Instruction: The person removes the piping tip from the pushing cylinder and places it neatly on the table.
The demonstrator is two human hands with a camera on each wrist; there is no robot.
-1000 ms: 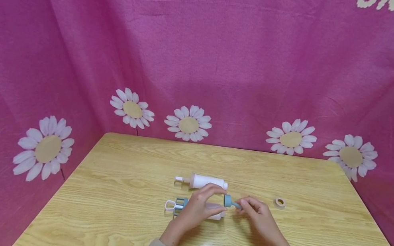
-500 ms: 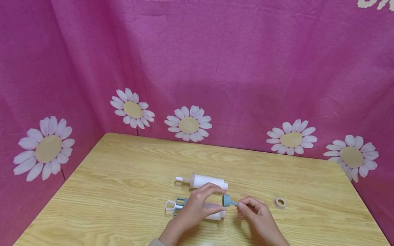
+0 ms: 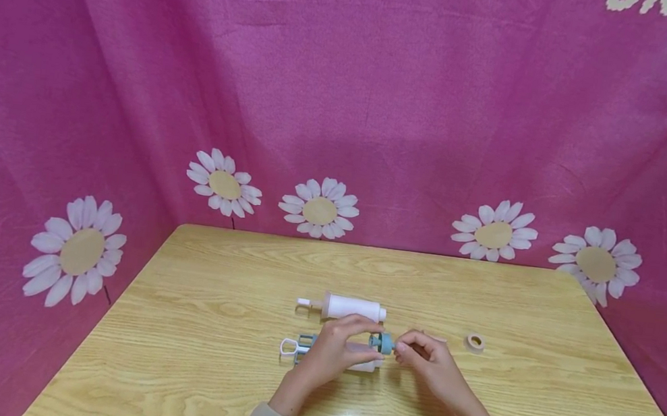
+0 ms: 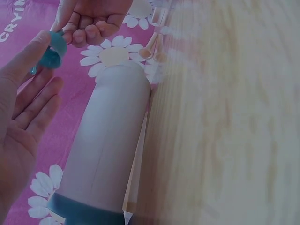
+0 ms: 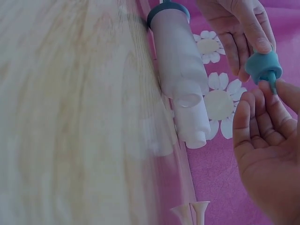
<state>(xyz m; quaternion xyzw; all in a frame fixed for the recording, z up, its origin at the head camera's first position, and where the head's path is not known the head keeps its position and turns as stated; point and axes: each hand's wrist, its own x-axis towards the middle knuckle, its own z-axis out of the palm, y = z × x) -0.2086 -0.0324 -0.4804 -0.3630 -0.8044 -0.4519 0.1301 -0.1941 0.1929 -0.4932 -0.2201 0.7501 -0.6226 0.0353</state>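
Both hands meet at a small teal cap-like piece (image 3: 386, 344) with a narrow stem, above the table. My left hand (image 3: 331, 350) pinches its wide body between thumb and fingers. The thin stem (image 5: 272, 84) is pinched by my right hand (image 3: 438, 371), thumb against fingertips. Under the left hand lies a pale syringe-like cylinder (image 4: 103, 136) with a teal collar (image 4: 86, 210) and a white ring handle (image 3: 289, 348). Part of this cylinder is hidden by the left hand in the head view.
A second white cylinder (image 3: 353, 308) with a beige collar lies parallel, farther back on the wooden table (image 3: 225, 305). To the right sits a beige ring (image 3: 474, 343). Small pale flared pieces (image 5: 200, 212) show in the right wrist view. Pink flowered cloth (image 3: 381, 104) hangs behind.
The teal piece has turned, so its narrower left end now shows beyond the wide part. My right hand has shifted slightly left; the left hand has stayed nearly in place.
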